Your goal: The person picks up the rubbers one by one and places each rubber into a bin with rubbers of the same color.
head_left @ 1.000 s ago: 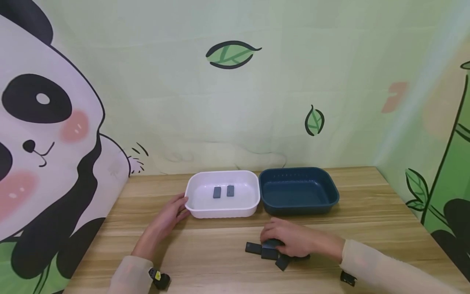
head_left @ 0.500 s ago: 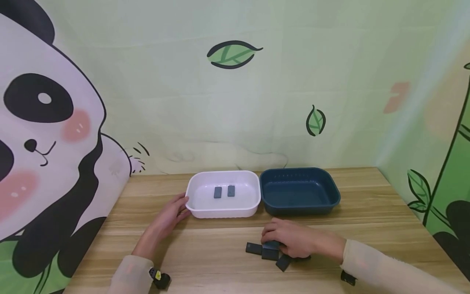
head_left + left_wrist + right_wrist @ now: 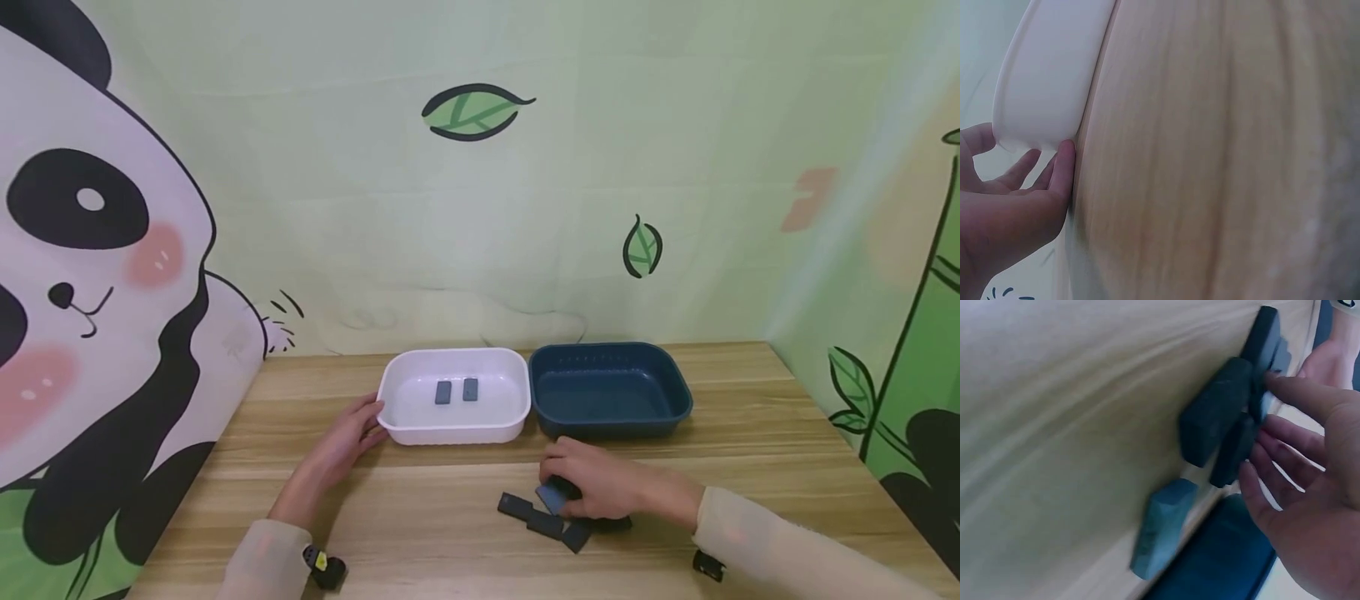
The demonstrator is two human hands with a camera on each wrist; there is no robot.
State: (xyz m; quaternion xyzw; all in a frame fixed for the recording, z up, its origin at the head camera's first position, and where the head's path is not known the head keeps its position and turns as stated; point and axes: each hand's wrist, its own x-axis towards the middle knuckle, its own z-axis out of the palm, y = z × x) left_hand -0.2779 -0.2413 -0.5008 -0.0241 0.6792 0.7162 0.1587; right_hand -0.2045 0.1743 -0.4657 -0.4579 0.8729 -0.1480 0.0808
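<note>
In the head view my right hand is over a cluster of small dark rectangular blocks, its thumb and fingers pinching a tilted one with a blue-grey face. Other dark blocks lie beside and under the fingers; the hand hides part of the cluster. The right wrist view has the thumb and fingertips at the edges of these blocks. My left hand, fingers relaxed and spread, touches the left end of a white tray. Two blue-grey blocks lie flat in that tray.
A dark blue tray stands right beside the white one, near the back edge of the wooden table. Behind is a cloth backdrop printed with a panda and leaves. A separate greenish block lies nearer the blue tray in the right wrist view.
The blue-grey block under my right hand has turned and tilted, and the dark blocks beside it have shifted slightly. My right hand has risen a little; my left hand stays at the white tray.
</note>
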